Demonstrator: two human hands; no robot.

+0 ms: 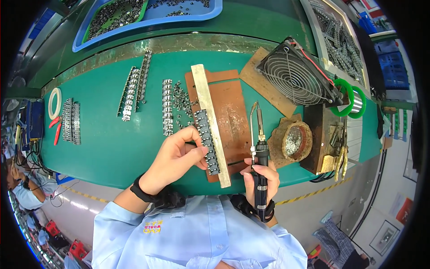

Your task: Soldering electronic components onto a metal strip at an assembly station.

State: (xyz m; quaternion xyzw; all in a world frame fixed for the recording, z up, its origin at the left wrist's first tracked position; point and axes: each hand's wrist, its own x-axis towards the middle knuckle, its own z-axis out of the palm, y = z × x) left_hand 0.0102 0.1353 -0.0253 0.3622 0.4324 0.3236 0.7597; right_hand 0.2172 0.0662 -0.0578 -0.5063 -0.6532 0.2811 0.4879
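Note:
My left hand [172,154] pinches a strip of small dark circuit boards [204,130] between thumb and fingers. The strip lies along the left side of a pale, straight bar [207,96], which rests on a brown board [232,112]. In my right hand [270,175] is a soldering iron [261,154], its tip pointing away from me, with a thin bent metal tube fixed beside it. The tip is over the green mat right of the brown board, apart from the strip. Loose small metal parts [181,99] lie just left of the bar.
Metal-part strips [131,93] lie left, near red-handled pliers [57,130] and a tape roll [54,102]. At right are a fan [293,74], a green solder spool [347,98] and a round solder-filled dish [296,141]. A blue tray [188,17] stands at the back.

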